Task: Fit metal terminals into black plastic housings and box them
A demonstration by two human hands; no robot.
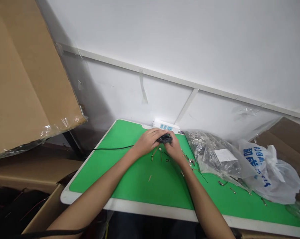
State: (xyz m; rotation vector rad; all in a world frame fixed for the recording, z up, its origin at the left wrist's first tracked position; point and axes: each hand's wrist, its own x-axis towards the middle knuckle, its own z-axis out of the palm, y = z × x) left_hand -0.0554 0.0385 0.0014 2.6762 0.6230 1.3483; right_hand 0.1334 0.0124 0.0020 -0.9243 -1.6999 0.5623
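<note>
Both hands meet over the far middle of the green mat (97,176). Between them is a small black rounded housing (164,138), with a dark hollow facing me; its exact kind I cannot make out. My left hand (150,141) curls over its left side, fingers closed, and my right hand (174,146) grips its right side. A black cable (112,148) runs in from the left and disappears at my left hand. Thin wires (161,155) hang or lie just below the housing, near a small metal part (167,160).
A white power strip (166,126) lies behind the hands against the wall. On the right are a clear bag of metal parts (202,146), a tied white plastic bag (271,172) and several loose small parts. Cardboard boxes (28,79) stand at the left, one overhanging.
</note>
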